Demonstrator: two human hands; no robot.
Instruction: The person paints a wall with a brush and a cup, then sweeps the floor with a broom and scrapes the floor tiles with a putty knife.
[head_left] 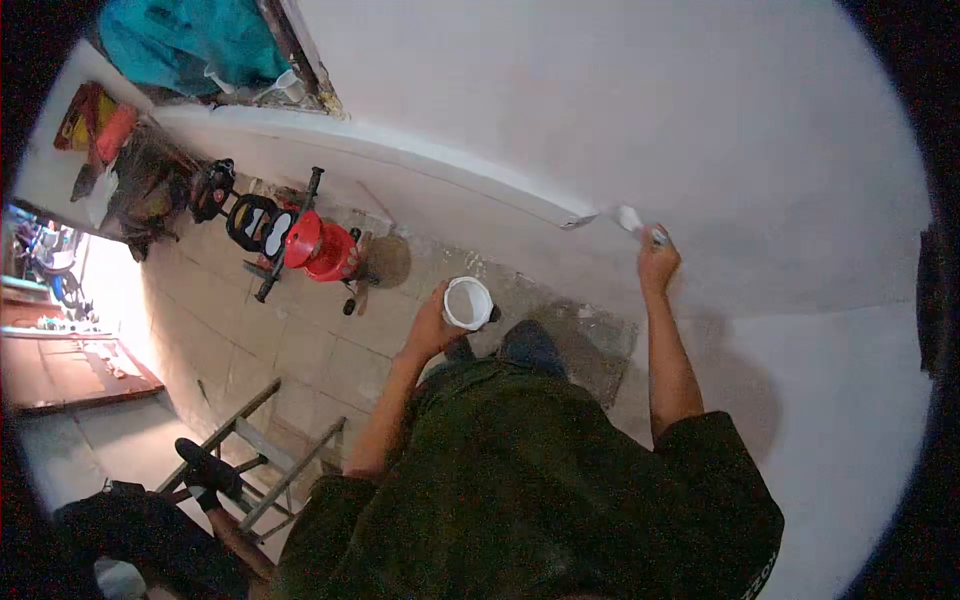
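Note:
A round white container (467, 303), its open top facing the camera, is held in my left hand (431, 325) in front of my body. My right hand (659, 262) is raised at the wall, its fingers closed round the handle of a white-tipped tool (629, 219). The tool's tip lies close to the end of a pale ledge (450, 164) on the wall (620, 100); whether it touches the wall is hard to tell. The inside of the container looks whitish.
A red and black ride-on toy (322, 248) stands on the tiled floor (318, 345). At the lower left, another person (150, 535) is beside a stepladder (262, 455). Bags (145, 190) lie near the doorway, and teal cloth (190, 45) shows in the wall opening.

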